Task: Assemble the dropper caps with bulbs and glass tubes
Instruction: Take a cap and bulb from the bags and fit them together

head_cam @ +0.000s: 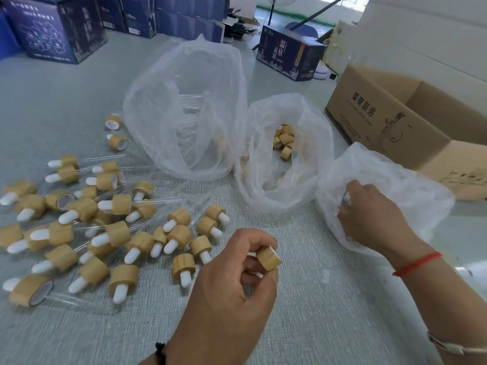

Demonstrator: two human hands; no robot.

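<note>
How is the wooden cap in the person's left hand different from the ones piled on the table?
The round bamboo-coloured cap pinched in the left hand shows no bulb, while the piled caps carry white rubber bulbs, many with clear glass tubes. It is held up; they lie on the table. Both share the same tan ribbed shell.

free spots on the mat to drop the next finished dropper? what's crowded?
Bare mat lies between the left hand and the right hand, below the cap bag. More runs along the near edge under the dropper pile. The pile crowds the left; three bags fill the middle and right.
</note>
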